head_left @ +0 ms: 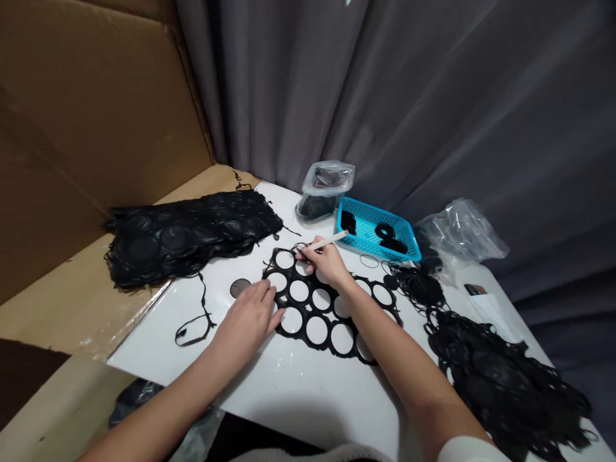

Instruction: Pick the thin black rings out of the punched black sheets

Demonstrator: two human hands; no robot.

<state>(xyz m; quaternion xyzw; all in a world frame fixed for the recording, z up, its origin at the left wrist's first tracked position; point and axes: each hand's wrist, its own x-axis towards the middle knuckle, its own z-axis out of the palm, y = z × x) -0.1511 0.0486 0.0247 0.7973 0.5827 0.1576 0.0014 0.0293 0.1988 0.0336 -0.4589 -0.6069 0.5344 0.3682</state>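
A black rubber-like sheet [305,328] with rows of round holes lies flat on the white tabletop. My left hand [246,316] rests on its left edge, palm down with fingers stretched out and nothing gripped. Pinched in my right hand [328,262] is a slim white pen-like tool [331,240], its tip end down at the sheet's upper left holes. The fingers hide the tip itself. A loose dark disc [240,288] lies just beyond my left fingers. My right forearm covers part of the sheet.
A thick stack of black sheets [192,234] lies left, beside a cardboard box [96,109]. A blue basket [380,218] with black rings and a plastic bag [320,192] stand behind. Black scraps [505,385] pile up at right. Another clear bag [464,231] sits near the curtain.
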